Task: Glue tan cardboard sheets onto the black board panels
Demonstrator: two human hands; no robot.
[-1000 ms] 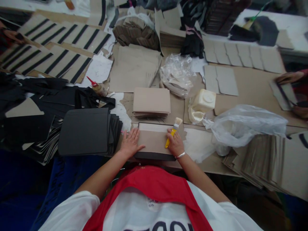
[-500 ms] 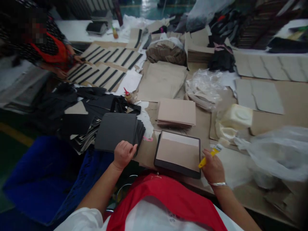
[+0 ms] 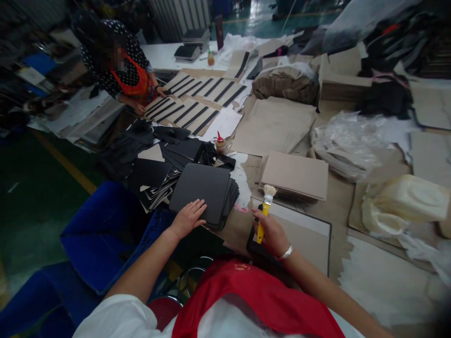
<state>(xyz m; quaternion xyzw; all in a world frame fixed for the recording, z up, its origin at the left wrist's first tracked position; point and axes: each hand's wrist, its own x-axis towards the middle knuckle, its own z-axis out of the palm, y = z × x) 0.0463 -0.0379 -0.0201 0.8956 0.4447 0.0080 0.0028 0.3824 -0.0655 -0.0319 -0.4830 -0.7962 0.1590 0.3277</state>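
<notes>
My left hand (image 3: 190, 218) lies with fingers spread on the top sheet of a stack of dark grey panels (image 3: 206, 185). In my right hand (image 3: 272, 233) is a paintbrush (image 3: 265, 213) with a yellow handle, its pale bristles pointing up. That hand is over the left part of a black-edged panel (image 3: 303, 227), which has a beige board on it and a paler strip along its far side. Just beyond sits a stack of beige boards (image 3: 295, 172).
A blue bin (image 3: 102, 234) stands below the table on the left. Black scraps (image 3: 151, 173) and a red-tipped bottle (image 3: 221, 143) lie past the grey stack. A cream plastic jug (image 3: 405, 202) is at right. A co-worker (image 3: 132, 80) handles striped panels (image 3: 190, 105) across the table.
The view has swung left. My left hand has gone from a loose curl to lying flat on the grey stack. My right hand brought the brush leftward, over the black-edged panel.
</notes>
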